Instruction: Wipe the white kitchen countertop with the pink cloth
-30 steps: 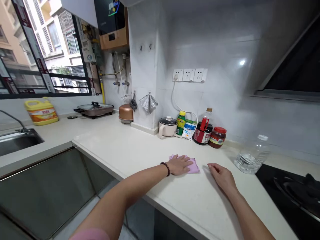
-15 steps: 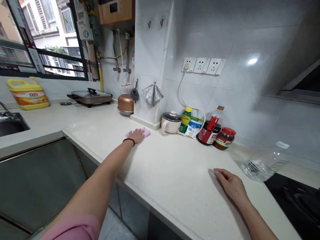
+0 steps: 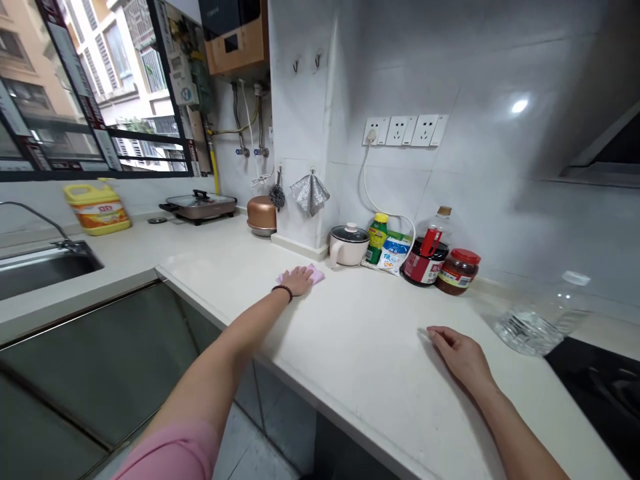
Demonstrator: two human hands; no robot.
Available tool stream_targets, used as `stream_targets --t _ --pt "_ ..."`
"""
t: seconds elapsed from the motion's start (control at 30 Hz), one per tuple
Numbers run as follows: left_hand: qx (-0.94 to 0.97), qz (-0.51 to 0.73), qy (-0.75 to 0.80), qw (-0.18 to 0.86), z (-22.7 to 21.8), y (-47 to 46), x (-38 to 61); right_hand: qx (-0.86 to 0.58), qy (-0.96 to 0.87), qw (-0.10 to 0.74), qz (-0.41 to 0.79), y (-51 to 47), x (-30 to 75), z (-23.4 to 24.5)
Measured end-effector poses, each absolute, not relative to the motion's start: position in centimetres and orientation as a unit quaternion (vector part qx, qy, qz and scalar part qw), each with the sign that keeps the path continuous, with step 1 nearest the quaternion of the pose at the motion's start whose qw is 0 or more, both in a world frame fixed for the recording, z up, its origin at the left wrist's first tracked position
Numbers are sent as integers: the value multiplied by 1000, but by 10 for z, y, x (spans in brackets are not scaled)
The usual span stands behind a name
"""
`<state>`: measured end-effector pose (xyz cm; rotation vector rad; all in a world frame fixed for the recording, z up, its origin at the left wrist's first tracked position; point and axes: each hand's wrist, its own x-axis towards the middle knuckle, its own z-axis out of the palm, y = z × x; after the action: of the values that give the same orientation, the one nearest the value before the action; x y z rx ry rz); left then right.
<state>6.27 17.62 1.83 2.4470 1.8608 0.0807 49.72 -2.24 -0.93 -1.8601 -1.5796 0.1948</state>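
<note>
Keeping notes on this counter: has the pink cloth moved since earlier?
Yes: the pink cloth, under the left hand, has slid leftward in view, from in front of the white lidded pot to beside it.

We're picking up a pink sleeve (image 3: 170, 453) wrapping the upper left arm (image 3: 215, 370), and we're spotting a dark beaded bracelet (image 3: 283, 291) circling the left wrist, just behind the left hand (image 3: 297, 281). Over on the right, we're seeing a bare forearm (image 3: 520, 420) and right hand (image 3: 463, 357), nothing worn.
</note>
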Motion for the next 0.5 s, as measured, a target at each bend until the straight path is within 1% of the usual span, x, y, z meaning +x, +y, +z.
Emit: stream_targets --t 0.1,0.27,0.4,0.5 --pt "833 26 552 37 14 137 109 -707 -614 343 72 -21 499 -13" --pt "925 48 375 45 3 48 162 -701 -618 351 66 -25 506 -13" --pt "954 49 287 63 -1 -8 148 -702 -612 361 57 -28 510 -9" --pt "949 49 300 79 2 -23 116 -697 -616 365 47 -28 512 -9"
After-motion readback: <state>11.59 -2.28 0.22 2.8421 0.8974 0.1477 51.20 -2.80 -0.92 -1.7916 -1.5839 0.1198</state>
